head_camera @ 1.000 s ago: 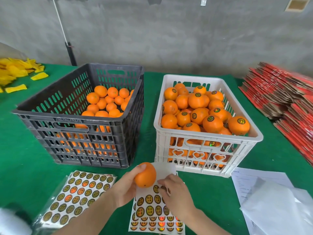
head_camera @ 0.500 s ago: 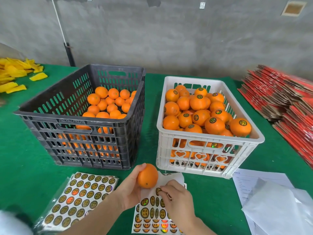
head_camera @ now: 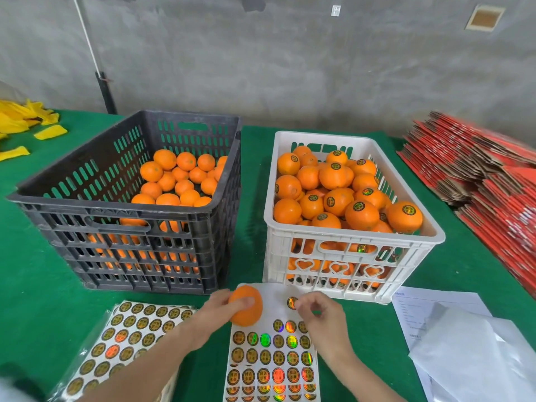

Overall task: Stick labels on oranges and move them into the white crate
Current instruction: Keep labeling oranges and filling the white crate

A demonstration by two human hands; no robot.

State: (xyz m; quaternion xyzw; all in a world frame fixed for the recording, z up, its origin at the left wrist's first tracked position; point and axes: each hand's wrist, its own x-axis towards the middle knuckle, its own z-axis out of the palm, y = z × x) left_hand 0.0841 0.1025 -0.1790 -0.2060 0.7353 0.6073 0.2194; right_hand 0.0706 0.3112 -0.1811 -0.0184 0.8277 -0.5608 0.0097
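Left hand (head_camera: pixel 213 313) is up off the desk (head_camera: pixel 37 285) with one orange (head_camera: pixel 246 310) gripped in it, thumb across the front and the other fingers (head_camera: pixel 223 297) wrapped round the left side. The fruit hangs over the top left corner of the label sheet (head_camera: pixel 269 358), near the front edge of the desk.

Now the right hand (head_camera: pixel 320 313): its fingers (head_camera: pixel 304 303) are closed in a pinch on a single round label (head_camera: pixel 292 302), just above the bare strip at the top of the sheet. It looks lifted, though I can't tell if it is fully peeled.

Here is what matters: the label sits just to the right of the orange, at about the same height, with a small gap between them. The orange's bare right cheek faces it. The orange is round, so no axis to line up; I'd judge a short push to the left sets the label on.

After that, the white crate (head_camera: pixel 353 237) lies farther back and to the right, heaped with labelled fruit. The right hand is the nearer one to it, but the left has the fruit. The black crate (head_camera: pixel 124 219) stands far left.
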